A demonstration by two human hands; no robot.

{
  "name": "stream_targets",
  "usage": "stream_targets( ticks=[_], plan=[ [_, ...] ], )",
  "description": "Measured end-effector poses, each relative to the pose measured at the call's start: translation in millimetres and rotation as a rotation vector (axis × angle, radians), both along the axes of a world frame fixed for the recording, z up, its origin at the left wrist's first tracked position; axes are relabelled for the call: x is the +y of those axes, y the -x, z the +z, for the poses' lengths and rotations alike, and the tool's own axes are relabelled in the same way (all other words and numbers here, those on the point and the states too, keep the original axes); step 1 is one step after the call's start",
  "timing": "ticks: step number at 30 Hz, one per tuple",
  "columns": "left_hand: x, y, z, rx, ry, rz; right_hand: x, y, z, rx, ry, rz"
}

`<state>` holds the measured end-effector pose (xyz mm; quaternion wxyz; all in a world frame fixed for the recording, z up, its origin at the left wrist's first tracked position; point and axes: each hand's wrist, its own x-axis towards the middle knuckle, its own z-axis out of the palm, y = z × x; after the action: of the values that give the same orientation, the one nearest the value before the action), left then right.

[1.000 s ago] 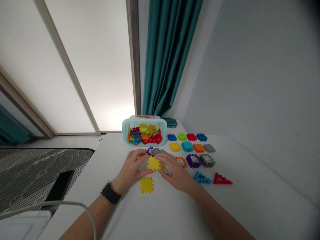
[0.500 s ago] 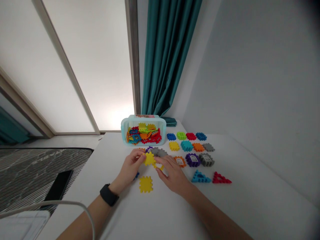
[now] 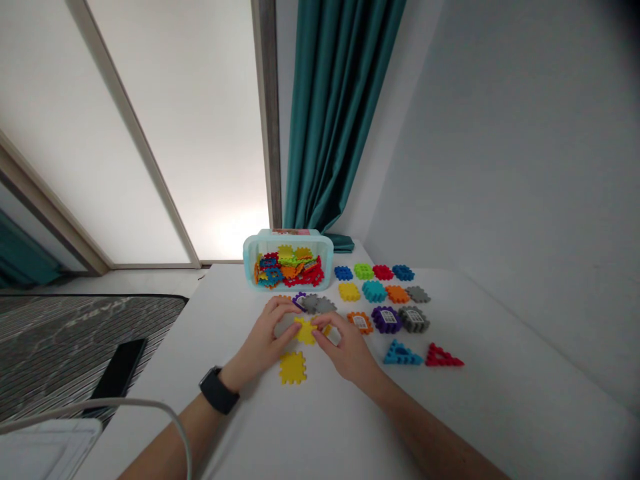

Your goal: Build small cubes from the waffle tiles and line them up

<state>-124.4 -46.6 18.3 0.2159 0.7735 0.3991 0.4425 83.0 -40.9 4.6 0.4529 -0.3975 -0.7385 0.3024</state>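
A yellow square toothed building tile (image 3: 306,331) is between my two hands, low over the table. My left hand (image 3: 263,340), with a dark watch on the wrist, curls around its left side, thumb at the edge. The thumb and fingertips of my right hand (image 3: 347,350) pinch the right edge. Partly hidden behind the right fingers is another yellow piece (image 3: 327,330). Closer to me, a second flat yellow tile (image 3: 293,368) lies on the table. Just beyond the hands are grey pieces (image 3: 320,305) and a purple piece (image 3: 299,300).
A clear bin (image 3: 247,263) of mixed tiles lies at the back. Sorted stacks stand to the right, including a purple stack (image 3: 385,320). Blue (image 3: 401,353) and red triangles (image 3: 444,355) lie nearer. A pale cable (image 3: 165,408) crosses the lower left.
The yellow tile has come down and slightly right, nearer the table. My left hand has shifted with it, its thumb and finger further apart. A small blue piece beside it is now hidden.
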Motion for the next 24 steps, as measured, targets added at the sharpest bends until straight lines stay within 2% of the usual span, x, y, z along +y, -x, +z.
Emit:
stream_targets(
  ticks=[3,6,13,16,18,21,24],
  plan=[
    [-1.8,-1.5,-1.9,0.071,-0.098,0.116,2.5,1.5,-0.4,0.146,0.121,-0.101],
    [-3.2,-2.9,-5.1,0.177,-0.180,0.177,3.9,2.2,-0.1,0.260,0.190,-0.143],
    [-2.3,-0.6,-7.9,0.272,-0.279,0.247,-0.5,6.0,-1.6,0.254,0.181,-0.123],
    [-1.6,2.1,-7.3,0.297,-0.288,0.247,0.3,3.0,-1.3,0.141,0.065,-0.152],
    [-1.2,3.4,-6.7,0.314,-0.288,0.247,2.4,-2.0,0.1,0.019,-0.088,-0.147],
    [-0.9,4.6,-5.4,0.330,-0.308,0.250,6.6,-10.9,2.2,-0.163,-0.331,-0.062],
    [-0.8,5.2,-4.1,0.348,-0.334,0.222,10.2,-17.3,2.7,-0.303,-0.456,0.007]
  ],
)
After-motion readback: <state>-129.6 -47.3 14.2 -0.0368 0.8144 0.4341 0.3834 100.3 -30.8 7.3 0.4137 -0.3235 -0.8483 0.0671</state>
